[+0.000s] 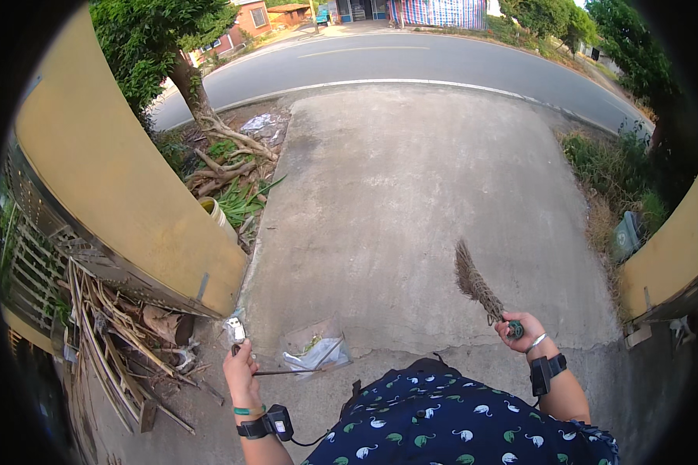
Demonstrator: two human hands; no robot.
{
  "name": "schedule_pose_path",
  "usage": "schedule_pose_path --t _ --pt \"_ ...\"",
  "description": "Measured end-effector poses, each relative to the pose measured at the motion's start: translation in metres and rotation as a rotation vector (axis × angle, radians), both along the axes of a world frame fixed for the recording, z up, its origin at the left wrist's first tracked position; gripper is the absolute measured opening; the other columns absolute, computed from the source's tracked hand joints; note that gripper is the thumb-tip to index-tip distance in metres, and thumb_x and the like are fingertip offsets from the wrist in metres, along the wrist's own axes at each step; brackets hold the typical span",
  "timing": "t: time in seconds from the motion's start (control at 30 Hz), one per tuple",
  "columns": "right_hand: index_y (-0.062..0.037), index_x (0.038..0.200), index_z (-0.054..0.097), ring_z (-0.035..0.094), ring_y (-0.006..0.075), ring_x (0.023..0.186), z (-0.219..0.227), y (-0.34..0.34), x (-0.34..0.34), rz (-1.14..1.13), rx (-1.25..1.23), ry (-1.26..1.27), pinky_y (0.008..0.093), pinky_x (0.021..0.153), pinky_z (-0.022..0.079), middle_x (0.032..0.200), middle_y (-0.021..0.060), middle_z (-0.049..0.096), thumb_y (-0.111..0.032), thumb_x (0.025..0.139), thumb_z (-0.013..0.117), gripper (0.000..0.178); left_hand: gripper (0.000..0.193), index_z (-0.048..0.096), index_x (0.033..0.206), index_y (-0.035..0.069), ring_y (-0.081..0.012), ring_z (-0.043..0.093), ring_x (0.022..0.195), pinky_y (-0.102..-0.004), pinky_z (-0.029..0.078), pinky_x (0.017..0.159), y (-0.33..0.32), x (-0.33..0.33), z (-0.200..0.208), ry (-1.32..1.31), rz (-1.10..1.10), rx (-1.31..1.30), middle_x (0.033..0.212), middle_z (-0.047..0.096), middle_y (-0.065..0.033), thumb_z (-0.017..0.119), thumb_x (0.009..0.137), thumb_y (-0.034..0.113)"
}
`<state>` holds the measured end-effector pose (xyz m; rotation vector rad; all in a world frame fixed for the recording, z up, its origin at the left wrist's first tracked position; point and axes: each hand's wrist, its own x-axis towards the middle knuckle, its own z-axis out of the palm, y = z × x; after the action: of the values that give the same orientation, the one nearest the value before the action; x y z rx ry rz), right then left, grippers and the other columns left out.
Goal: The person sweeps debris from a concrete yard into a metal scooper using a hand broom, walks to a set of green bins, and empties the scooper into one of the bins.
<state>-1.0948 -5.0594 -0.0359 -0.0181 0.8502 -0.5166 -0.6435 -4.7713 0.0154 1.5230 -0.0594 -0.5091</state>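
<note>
Brown and rough, a short broom [479, 287] is in the right hand [522, 331], to the right of the clear plastic bag [314, 353] and well apart from it. The fingers of this hand are wrapped around the green handle end [515, 329], and the bristles point away from the body, above the grey concrete ground [411, 194].

The left hand [242, 376] is just beside the bag, on its left. Its fingers are folded closed, and a silver-white piece [235, 330] sticks out above them. A thin dark stick [291, 372] goes from this hand across the near part of the bag; I cannot tell if it is joined to the silver-white piece. The bag lies on the concrete and has pale stuff and some green bits in it.

To the left of the bag there is a pile of dry sticks [120, 341]. Beyond the bag, on the left, stands a yellow pillar [124, 170], and far beyond it a grey road [388, 62] passes.
</note>
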Motion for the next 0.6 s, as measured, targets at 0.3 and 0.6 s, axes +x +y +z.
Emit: schedule_pose_path --t 0.3,0.6 --pt "-0.0011 0.086 0.037 0.046 0.0121 0.057 -0.027 -0.199 0.076 0.053 0.062 0.021 0.0209 0.047 0.042 0.071 0.0077 0.043 -0.006 0.078 0.049 0.015 0.019 0.044 0.064 0.013 -0.0024 0.021 0.038 -0.0189 0.023 0.039 -0.188 0.073 0.007 -0.034 -0.026 -0.013 0.046 0.026 0.0091 0.057 0.078 0.016" --pt "-0.0027 0.081 0.037 0.045 0.0131 0.057 -0.014 -0.415 0.193 0.233 0.056 0.079 0.0214 0.047 0.042 0.069 0.0074 0.043 -0.004 0.078 0.047 0.011 0.024 0.042 0.06 0.012 -0.0035 0.022 0.038 -0.0201 0.024 0.039 -0.364 0.14 0.018 -0.025 0.144 -0.029 0.046 0.025 0.0086 0.059 0.077 0.015"
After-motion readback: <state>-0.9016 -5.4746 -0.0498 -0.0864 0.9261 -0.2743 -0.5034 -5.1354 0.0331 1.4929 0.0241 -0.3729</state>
